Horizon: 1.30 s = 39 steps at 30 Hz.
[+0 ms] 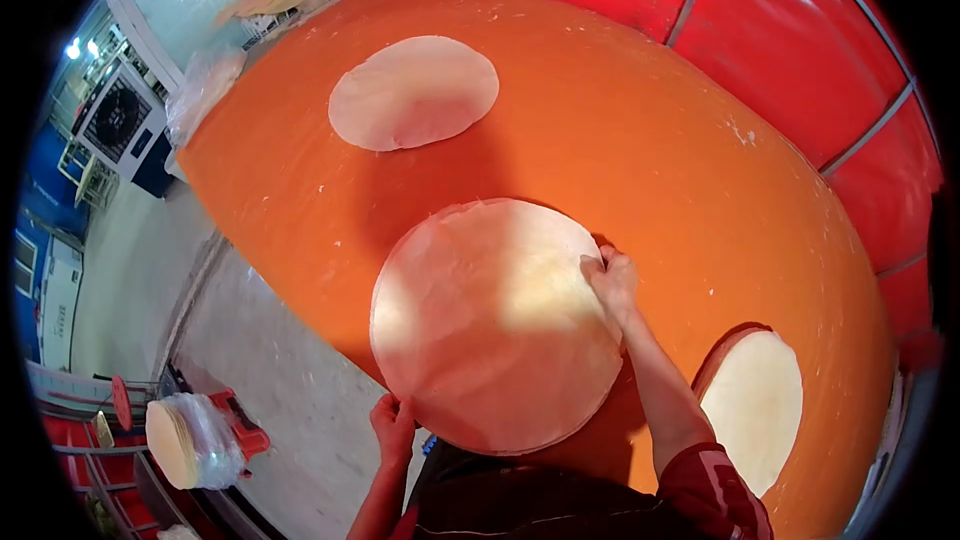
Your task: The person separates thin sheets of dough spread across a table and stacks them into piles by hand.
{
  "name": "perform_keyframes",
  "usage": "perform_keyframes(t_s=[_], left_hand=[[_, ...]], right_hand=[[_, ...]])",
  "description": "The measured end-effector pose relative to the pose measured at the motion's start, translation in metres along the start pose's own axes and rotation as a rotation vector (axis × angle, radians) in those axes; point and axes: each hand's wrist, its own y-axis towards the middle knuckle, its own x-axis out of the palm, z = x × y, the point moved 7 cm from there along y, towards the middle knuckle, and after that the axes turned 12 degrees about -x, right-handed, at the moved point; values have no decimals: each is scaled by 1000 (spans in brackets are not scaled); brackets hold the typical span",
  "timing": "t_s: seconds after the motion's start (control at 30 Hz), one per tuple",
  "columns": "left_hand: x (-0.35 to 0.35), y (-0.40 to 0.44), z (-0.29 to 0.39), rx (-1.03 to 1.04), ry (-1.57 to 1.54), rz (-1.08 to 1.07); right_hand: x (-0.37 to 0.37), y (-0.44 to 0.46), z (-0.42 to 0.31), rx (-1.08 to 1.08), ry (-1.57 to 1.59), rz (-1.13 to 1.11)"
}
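A large round thin pale sheet (500, 330) lies in front of my body at the near edge of an orange table (620, 140). My left hand (393, 425) pinches the sheet's lower left rim, beyond the table's edge. At the sheet's upper right rim, my right hand (612, 280) grips the edge between thumb and fingers. Farther back on the table lies another round sheet (414, 92). A third pale sheet (755, 410) rests at the right, near my right sleeve.
Red panels (790, 50) with metal bars border the table's far and right sides. At the lower left, a stack of round sheets (172, 444) sits partly in clear plastic. A fan unit (118, 118) stands on the grey floor at the left. Crumpled plastic (203, 90) hangs at the table's left corner.
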Motion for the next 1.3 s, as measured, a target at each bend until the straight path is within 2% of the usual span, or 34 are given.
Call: perform_keyframes(t_s=[0.03, 0.1, 0.23, 0.3, 0.37, 0.4, 0.5, 0.57, 0.6, 0.63, 0.67, 0.7, 0.73, 0.8, 0.83, 0.87, 0.93, 1.0, 1.07, 1.1, 1.13, 1.2, 1.3], left_hand=[[-3, 3, -3, 44, 67, 43], [-4, 2, -5, 77, 137, 90], [-4, -1, 2, 166, 327, 171], [-3, -1, 2, 186, 378, 197], [-5, -5, 6, 226, 493, 263], [-8, -4, 5, 222, 496, 271], [-10, -1, -2, 130, 551, 218], [-9, -11, 18, 292, 601, 340], [-11, -10, 17, 290, 600, 345], [-12, -1, -2, 26, 341, 168], [-7, 2, -22, -232, 75, -8], [-7, 1, -20, -233, 72, -3], [-6, -1, -18, -258, 85, -28], [-9, 5, -18, -281, 94, -51], [-23, 13, -14, -158, 372, 32], [-31, 20, -5, -28, 648, 118], [-33, 22, 69, 242, 573, 293], [-11, 42, 128, 449, 413, 168], [26, 85, 164, 664, 243, -132], [50, 117, 175, 473, 240, -252], [80, 137, 186, 203, -113, -411], [124, 210, 194, 6, -486, -681], [172, 275, 229, 4, -609, -802]], right_hand=[[4, 0, 3, -3, -1, -7], [-1, -2, -7, -159, -135, 120], [1, 1, -1, -70, -119, 5], [-3, 2, -11, -228, -235, 65], [1, 1, -10, -288, -241, 139], [1, 0, -12, -348, -248, 214], [5, 7, -11, -376, -298, 221], [8, 9, -16, -422, -287, 198], [8, 10, -21, -462, -279, 178], [6, 10, -22, -464, -276, 175], [12, 13, -15, -347, -271, 36], [18, 14, -9, -232, -265, -100], [11, 11, -21, -236, -263, -101], [-11, -5, -60, -366, -599, -12], [-11, -15, -70, -373, -597, -11], [2, -31, -86, -531, -514, -155], [27, -69, -110, -832, -338, -440], [38, -75, -102, -813, -419, -485], [48, -80, -93, -782, -496, -535], [50, -79, -91, -765, -481, -530], [50, -77, -89, -751, -470, -525], [49, -75, -89, -735, -454, -522], [52, -73, -88, -687, -411, -517]])
